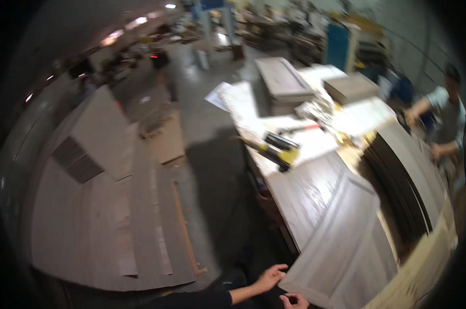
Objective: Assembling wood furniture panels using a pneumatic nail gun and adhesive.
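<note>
Left hand (268, 278) hanging unclasped beside framed panel (336, 232) | right hand (297, 303): grip indiscernible | we are judging it stiff, graspable along edges

A woodworking workshop. Framed panels (341, 232) and a yellow-and-black tool (271, 153) lie on a table (242, 105); boards (83, 221) are stacked at left.

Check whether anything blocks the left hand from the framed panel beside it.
Nothing visible does: the left hand is by the near corner of the framed panel, though blur hides whether they touch. The yellow and black tool lies farther off, out of the way.
</note>
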A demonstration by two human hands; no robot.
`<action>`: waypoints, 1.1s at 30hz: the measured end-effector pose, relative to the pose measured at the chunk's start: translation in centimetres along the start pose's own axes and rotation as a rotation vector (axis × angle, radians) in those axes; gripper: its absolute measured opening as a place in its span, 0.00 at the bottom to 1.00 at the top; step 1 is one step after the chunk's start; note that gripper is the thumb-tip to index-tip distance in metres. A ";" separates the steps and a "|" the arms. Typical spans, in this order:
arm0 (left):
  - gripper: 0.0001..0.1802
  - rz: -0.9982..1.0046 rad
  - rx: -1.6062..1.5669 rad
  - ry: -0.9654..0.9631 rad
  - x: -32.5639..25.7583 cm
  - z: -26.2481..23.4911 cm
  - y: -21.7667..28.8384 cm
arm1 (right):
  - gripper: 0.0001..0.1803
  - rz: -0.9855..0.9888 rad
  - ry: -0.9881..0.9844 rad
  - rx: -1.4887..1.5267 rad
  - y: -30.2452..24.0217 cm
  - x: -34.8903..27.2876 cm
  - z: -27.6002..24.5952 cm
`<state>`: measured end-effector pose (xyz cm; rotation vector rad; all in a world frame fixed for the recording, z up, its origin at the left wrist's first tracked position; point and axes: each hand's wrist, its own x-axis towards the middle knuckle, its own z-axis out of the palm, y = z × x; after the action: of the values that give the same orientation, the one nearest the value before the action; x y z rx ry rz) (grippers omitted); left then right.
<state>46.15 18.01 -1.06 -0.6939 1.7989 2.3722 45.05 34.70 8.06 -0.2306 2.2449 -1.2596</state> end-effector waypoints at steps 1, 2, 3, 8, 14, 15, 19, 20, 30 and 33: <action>0.21 -0.012 -0.102 0.009 -0.4 1.2 0.8 | 0.13 -0.258 0.202 -0.117 -0.9 0.1 -0.4; 0.17 0.056 -0.017 0.030 -0.2 -0.4 -0.1 | 0.19 -0.274 0.135 -0.076 -3.3 0.8 0.4; 0.16 0.111 -0.046 0.049 -0.5 -0.9 -0.8 | 0.22 -0.423 0.189 -0.204 -4.3 1.4 1.0; 0.15 -0.191 0.052 0.046 -4.1 1.7 4.1 | 0.32 -0.630 0.218 -0.470 -2.5 3.8 0.3; 0.19 -0.058 -0.302 0.147 1.4 -0.4 1.5 | 0.40 -0.688 0.133 -0.470 0.3 9.0 1.2; 0.17 0.188 0.110 0.158 1.9 0.0 3.8 | 0.37 -0.667 0.151 -0.518 -1.2 9.5 0.0; 0.17 0.077 -0.421 0.145 1.1 -2.6 3.6 | 0.33 -0.553 0.086 -0.347 -3.6 11.3 1.2; 0.18 0.113 -0.480 0.155 0.9 -2.8 3.2 | 0.32 -0.559 0.093 -0.346 -3.3 11.5 1.6; 0.27 0.244 -0.419 0.150 -0.4 -1.5 0.6 | 0.27 -0.552 0.165 -0.536 -2.3 9.9 0.7; 0.28 0.239 -0.385 0.175 -0.7 -1.6 0.7 | 0.25 -0.552 0.147 -0.581 -2.2 9.8 0.5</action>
<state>47.03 16.48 -0.44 -0.7832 1.5727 2.9492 36.86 29.19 5.96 -1.0619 2.7403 -0.8385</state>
